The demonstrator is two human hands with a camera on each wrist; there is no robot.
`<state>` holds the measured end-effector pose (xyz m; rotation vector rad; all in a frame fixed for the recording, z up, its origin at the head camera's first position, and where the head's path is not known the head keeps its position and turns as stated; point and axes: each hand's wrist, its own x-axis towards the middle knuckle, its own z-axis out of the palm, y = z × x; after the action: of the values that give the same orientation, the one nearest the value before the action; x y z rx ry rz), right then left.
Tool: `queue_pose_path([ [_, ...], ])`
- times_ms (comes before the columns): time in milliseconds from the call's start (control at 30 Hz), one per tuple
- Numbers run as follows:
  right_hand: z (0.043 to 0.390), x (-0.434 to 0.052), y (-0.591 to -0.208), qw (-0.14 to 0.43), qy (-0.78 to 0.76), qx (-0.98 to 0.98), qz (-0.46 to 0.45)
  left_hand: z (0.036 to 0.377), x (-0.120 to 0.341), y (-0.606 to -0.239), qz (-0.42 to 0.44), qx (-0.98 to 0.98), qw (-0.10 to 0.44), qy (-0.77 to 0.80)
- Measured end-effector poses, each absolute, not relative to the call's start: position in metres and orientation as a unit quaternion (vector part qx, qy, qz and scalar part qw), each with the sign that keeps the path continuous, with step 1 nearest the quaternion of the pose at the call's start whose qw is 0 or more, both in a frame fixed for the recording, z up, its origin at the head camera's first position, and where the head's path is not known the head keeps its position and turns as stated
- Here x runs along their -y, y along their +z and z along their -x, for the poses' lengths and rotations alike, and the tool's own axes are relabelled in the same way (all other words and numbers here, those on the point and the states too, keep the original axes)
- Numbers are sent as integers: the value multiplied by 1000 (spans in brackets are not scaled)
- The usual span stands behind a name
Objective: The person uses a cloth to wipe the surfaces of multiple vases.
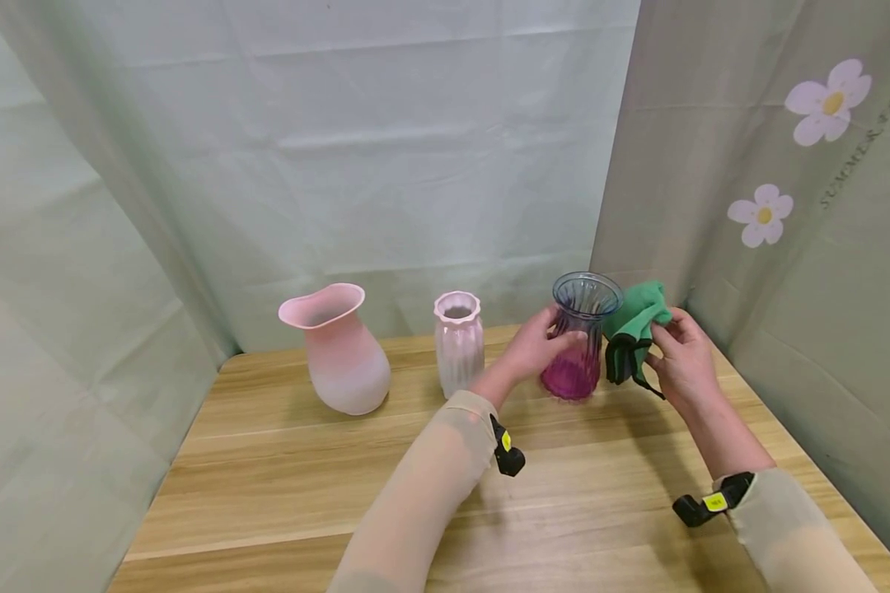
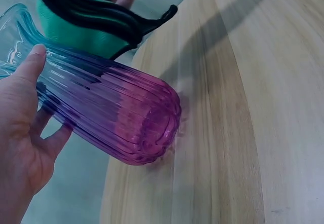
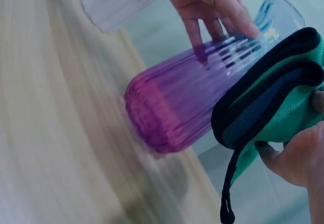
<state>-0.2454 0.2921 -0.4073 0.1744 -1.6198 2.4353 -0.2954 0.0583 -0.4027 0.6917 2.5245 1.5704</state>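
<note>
A ribbed glass vase (image 1: 574,362), blue at its flared rim and purple-pink at its base, stands at the right side of the table. My left hand (image 1: 536,347) grips it below the neck, thumb across the near side and fingers behind, as the left wrist view shows. A folded green cloth (image 1: 638,309) with black edging and a hanging loop is in my right hand (image 1: 686,358), pinched between thumb and fingers. The cloth sits right beside the vase's right side and overlaps it in the right wrist view (image 3: 283,107).
Left of the glass vase stands a small white-pink fluted vase (image 1: 460,354), close to my left forearm. Farther left is a wide-mouthed pink and white vase (image 1: 348,362). The wooden table (image 1: 282,494) ends at curtains (image 1: 415,181) behind and on both sides.
</note>
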Motion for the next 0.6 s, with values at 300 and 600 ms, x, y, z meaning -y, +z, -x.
queue_pose_path([
  [300,256,-273,-399,81,835,539,-78,296,-58,-405,-227,-827,47,511],
  [600,261,-272,-399,47,843,528,-93,297,-55,-404,-229,-831,65,504],
])
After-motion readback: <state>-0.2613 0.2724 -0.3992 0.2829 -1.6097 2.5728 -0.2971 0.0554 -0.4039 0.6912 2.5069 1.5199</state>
